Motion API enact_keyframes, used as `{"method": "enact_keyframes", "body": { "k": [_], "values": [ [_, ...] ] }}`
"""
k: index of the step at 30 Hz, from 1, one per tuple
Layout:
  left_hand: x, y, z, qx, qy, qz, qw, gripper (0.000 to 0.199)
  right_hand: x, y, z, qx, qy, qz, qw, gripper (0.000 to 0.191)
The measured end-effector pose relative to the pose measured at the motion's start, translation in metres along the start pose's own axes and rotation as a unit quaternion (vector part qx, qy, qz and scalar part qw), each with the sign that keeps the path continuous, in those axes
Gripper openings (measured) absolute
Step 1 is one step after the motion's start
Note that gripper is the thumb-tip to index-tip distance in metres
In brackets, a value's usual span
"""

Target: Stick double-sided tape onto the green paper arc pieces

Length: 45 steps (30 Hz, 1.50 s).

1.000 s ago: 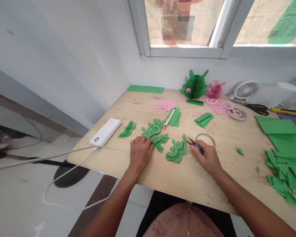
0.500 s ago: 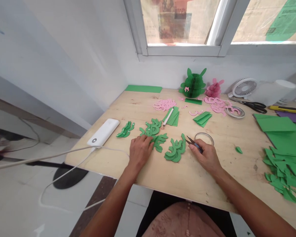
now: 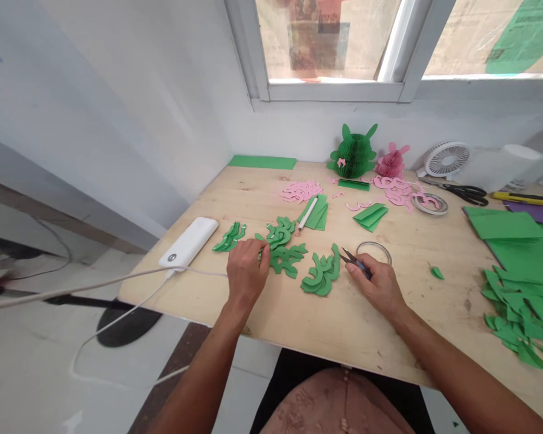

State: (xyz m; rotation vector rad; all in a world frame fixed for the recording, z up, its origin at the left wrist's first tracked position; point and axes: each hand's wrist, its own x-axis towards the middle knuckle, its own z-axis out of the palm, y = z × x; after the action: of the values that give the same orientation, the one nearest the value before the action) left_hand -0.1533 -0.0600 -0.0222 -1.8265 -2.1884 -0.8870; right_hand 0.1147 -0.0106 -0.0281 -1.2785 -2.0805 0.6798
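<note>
The right hand [image 3: 380,286] is wrapped round a pair of small scissors [image 3: 358,265], their blades slightly parted and aimed at ten o'clock; the left hand [image 3: 247,268] has its fingers bent and thumb drawn in, and whether it pinches a piece I cannot tell. Between the hands, at nine o'clock from the right, lies a cluster of curved green cutouts [image 3: 326,280]; a second cluster [image 3: 280,258] sits just beside the left hand at about two, and a third [image 3: 280,231] at one. Green scraps [image 3: 520,319] lie past three o'clock from the right hand, a ring [image 3: 374,243] at twelve. From the left hand, a white power bank [image 3: 189,242] is at ten. Farther off, a pen [image 3: 308,214] rests on folded green paper [image 3: 319,216]. Farthest, near twelve from the right hand, stand a green paper lantern [image 3: 355,157] and a pink one [image 3: 391,164], with a fan [image 3: 446,160] at one.
</note>
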Motion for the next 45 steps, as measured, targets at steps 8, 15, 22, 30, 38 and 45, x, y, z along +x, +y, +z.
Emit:
{"method": "enact_keyframes", "body": {
  "k": [8, 15, 22, 30, 38, 45],
  "values": [
    [-0.017, 0.051, 0.021, -0.464, -0.165, -0.185, 0.851, 0.022, 0.000, 0.002, 0.001, -0.003, 0.005, -0.001, 1.000, 0.034],
    [-0.017, 0.054, 0.043, -0.464, -0.187, -0.189, 0.845, 0.019, 0.001, 0.001, -0.001, -0.010, 0.013, -0.008, 1.000, 0.035],
    [-0.021, 0.046, 0.038, -0.425, -0.169, -0.188, 0.869, 0.028, 0.001, 0.002, 0.000, -0.006, 0.004, -0.007, 1.000, 0.035],
    [-0.020, 0.052, 0.022, -0.376, -0.141, -0.094, 0.911, 0.036, 0.000, 0.001, 0.000, -0.005, 0.002, 0.001, 1.000, 0.034],
    [-0.025, 0.073, 0.020, -0.130, -0.085, 0.175, 0.972, 0.042, 0.001, 0.000, -0.001, 0.003, 0.001, 0.006, 1.000, 0.033],
    [-0.030, 0.050, 0.012, -0.263, -0.084, 0.023, 0.961, 0.026, 0.001, 0.003, -0.002, 0.005, 0.009, 0.005, 1.000, 0.034]
  ]
}}
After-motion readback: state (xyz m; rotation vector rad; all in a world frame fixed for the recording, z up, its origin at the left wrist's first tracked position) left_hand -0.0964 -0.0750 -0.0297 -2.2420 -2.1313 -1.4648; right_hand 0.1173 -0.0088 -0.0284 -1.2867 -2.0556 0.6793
